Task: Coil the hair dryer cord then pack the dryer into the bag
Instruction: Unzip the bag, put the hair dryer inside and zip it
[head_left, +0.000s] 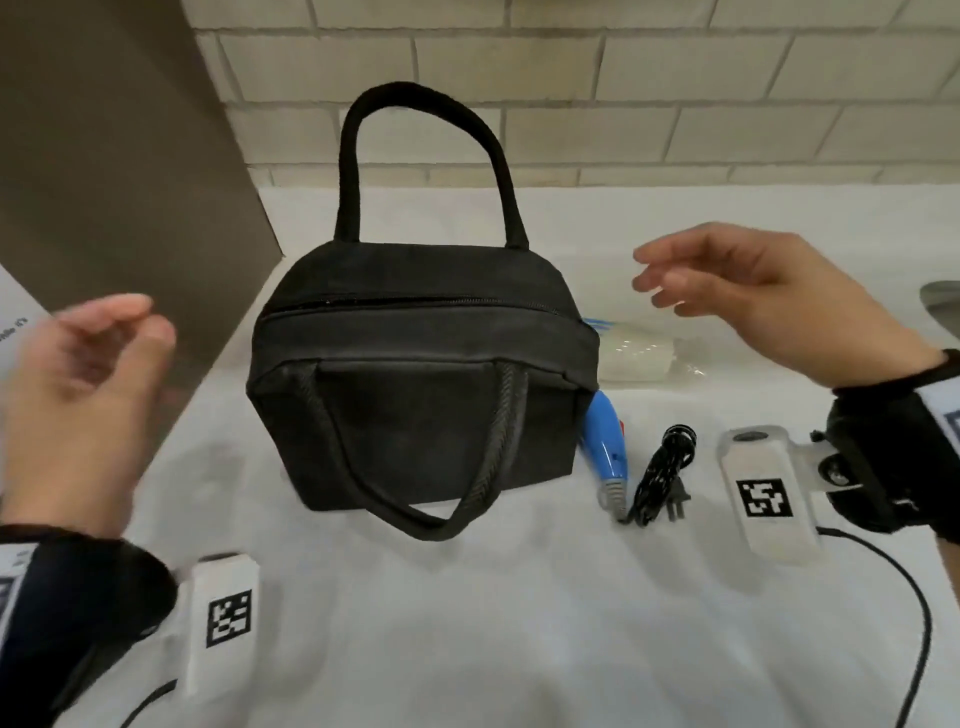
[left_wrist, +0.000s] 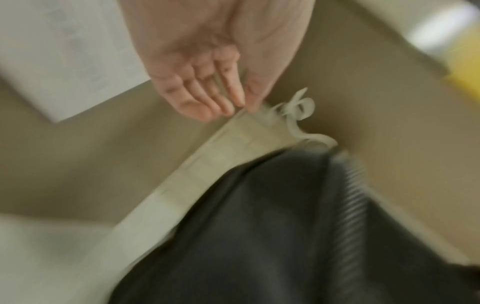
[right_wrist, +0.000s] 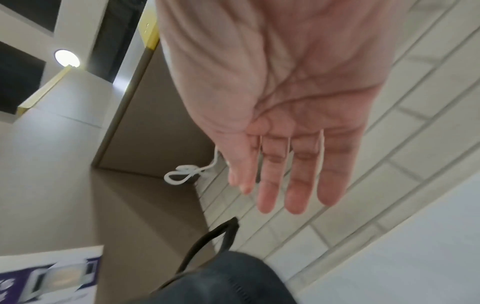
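A black fabric bag (head_left: 415, 379) stands upright on the white cloth-covered table (head_left: 519, 623), its top zip drawn across and one handle (head_left: 421, 156) standing up. At the bag's right side lies the blue hair dryer (head_left: 605, 447), partly hidden behind the bag. Its black cord (head_left: 662, 478) is bundled beside it with the plug at the near end. My left hand (head_left: 88, 384) hovers left of the bag, fingers loosely curled and holding nothing. My right hand (head_left: 737, 291) hovers above and to the right of the bag, fingers relaxed and empty. The wrist views show the left palm (left_wrist: 207, 67) and the right palm (right_wrist: 298, 102), both bare.
A brown panel (head_left: 114, 182) stands at the left and a tiled wall (head_left: 623, 104) at the back. A clear plastic packet (head_left: 644, 353) lies behind the dryer. A white cable loop (right_wrist: 182, 174) hangs near the wall corner. A black wire (head_left: 909, 623) trails at the right.
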